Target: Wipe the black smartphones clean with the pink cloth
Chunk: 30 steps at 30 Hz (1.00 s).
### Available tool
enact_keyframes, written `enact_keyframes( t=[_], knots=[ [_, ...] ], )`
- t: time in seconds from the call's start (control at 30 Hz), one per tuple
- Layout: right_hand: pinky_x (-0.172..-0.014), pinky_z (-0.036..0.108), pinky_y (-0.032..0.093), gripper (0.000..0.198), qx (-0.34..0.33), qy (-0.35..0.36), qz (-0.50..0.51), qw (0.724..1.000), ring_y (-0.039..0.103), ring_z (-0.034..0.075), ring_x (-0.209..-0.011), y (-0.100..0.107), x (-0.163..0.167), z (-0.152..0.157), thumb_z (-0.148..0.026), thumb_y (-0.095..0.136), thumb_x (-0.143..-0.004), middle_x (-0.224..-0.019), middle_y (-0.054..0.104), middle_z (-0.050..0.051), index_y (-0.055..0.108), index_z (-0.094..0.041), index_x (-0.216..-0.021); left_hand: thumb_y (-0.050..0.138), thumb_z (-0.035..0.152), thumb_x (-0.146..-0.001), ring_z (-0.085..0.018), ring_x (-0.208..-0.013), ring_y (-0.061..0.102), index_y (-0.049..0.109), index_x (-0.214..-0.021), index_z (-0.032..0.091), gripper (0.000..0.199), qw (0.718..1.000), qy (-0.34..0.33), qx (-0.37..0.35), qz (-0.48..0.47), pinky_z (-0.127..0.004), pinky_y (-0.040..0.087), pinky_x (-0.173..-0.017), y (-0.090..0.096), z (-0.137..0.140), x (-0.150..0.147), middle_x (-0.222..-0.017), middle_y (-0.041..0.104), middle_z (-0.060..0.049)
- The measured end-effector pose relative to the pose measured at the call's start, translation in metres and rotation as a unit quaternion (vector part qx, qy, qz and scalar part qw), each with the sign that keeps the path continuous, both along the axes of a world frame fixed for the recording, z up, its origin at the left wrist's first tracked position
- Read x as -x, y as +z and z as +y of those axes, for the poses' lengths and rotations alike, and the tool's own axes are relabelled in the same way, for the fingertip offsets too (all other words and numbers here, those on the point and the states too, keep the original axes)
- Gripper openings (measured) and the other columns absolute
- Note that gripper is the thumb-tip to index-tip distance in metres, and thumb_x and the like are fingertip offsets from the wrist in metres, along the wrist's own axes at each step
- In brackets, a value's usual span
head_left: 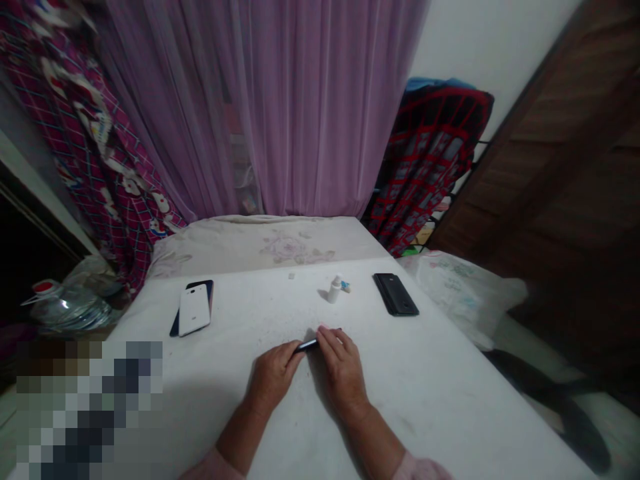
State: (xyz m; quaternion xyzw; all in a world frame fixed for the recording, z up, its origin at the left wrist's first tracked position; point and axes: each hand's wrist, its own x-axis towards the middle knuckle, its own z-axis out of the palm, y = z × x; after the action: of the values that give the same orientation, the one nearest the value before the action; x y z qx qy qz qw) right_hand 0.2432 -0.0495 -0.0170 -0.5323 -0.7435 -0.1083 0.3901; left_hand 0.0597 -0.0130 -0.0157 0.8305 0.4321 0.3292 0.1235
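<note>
My left hand (276,373) is closed on the near left end of a slim dark phone (309,345), which I see almost edge-on, its rim shining. Over the phone's far right part, my right hand (341,363) is closed, fingers bent down onto it. A small pink piece (323,328) shows at those fingertips; its kind is too small to make out. Both hands are low over the white tabletop (230,413). Beyond them stands a small white bottle (335,291), with a small blue-and-white item (345,287) beside it.
At the left lie a white phone (195,310) and a dark phone (175,325) partly under it. Stacked black phones (395,295) lie at the right. A tiny pale square (291,276) is farther back. A large water bottle (70,308) stands left of the table, a plastic bag (457,290) right.
</note>
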Motion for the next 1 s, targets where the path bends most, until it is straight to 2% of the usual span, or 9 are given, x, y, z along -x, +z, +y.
enact_keyframes(
  t=[0.17,0.33,0.47,0.7,0.87,1.0],
  knots=[
    [-0.087,0.042,0.051,0.05,-0.014,0.017,-0.024,0.999,0.056,0.026,-0.11,0.002,0.029,-0.001,-0.011,0.046,-0.092,-0.127,0.063,0.009,0.045,-0.022,-0.141,0.047,0.022,-0.091,-0.019,-0.089,0.072,0.065,-0.113,0.023,0.028,1.0,-0.005,-0.01,-0.001,-0.029,0.057,-0.083,-0.004,0.003,0.003,-0.103,0.075,-0.006],
    [-0.086,0.041,0.051,0.049,-0.014,0.045,-0.031,0.998,0.054,0.025,-0.113,0.002,0.043,-0.002,-0.014,0.049,-0.092,-0.128,0.062,0.011,0.046,-0.02,-0.14,0.046,0.015,-0.086,-0.019,-0.083,0.072,0.069,-0.107,0.024,0.032,1.0,0.014,0.022,0.013,-0.029,0.058,-0.08,-0.005,0.006,0.005,-0.095,0.076,-0.005],
    [-0.086,0.04,0.05,0.048,-0.008,0.043,-0.037,0.998,0.055,0.024,-0.114,0.0,0.027,0.002,-0.015,0.05,-0.092,-0.129,0.062,0.01,0.047,-0.022,-0.14,0.049,0.022,-0.09,-0.018,-0.085,0.073,0.069,-0.109,0.025,0.027,1.0,0.009,0.014,-0.008,-0.027,0.058,-0.08,-0.002,0.006,0.003,-0.097,0.076,-0.004],
    [-0.091,0.043,0.047,0.058,-0.01,-0.025,-0.017,0.999,0.053,0.025,-0.113,-0.004,-0.017,0.009,-0.003,0.042,-0.087,-0.13,0.061,0.008,0.045,-0.024,-0.141,0.048,0.033,-0.095,-0.017,-0.081,0.073,0.068,-0.108,0.026,0.025,1.0,-0.005,0.013,-0.022,-0.026,0.057,-0.078,0.003,0.003,0.001,-0.095,0.077,-0.002],
    [-0.093,0.043,0.048,0.066,-0.034,-0.002,0.024,0.999,0.052,0.024,-0.114,-0.005,-0.024,0.011,0.003,0.038,-0.081,-0.132,0.059,0.009,0.044,-0.022,-0.142,0.05,0.031,-0.095,-0.018,-0.082,0.073,0.068,-0.107,0.025,0.023,1.0,-0.007,0.011,-0.023,-0.027,0.057,-0.079,0.001,0.004,0.001,-0.095,0.076,-0.002],
    [-0.096,0.043,0.048,0.075,-0.024,0.006,0.082,0.996,0.053,0.022,-0.117,-0.008,-0.026,0.014,0.006,0.037,-0.072,-0.132,0.058,0.009,0.046,-0.022,-0.141,0.051,0.029,-0.093,-0.018,-0.082,0.072,0.068,-0.107,0.024,0.022,1.0,-0.008,0.017,-0.02,-0.026,0.057,-0.076,0.004,0.004,0.001,-0.093,0.076,-0.002]
  ],
)
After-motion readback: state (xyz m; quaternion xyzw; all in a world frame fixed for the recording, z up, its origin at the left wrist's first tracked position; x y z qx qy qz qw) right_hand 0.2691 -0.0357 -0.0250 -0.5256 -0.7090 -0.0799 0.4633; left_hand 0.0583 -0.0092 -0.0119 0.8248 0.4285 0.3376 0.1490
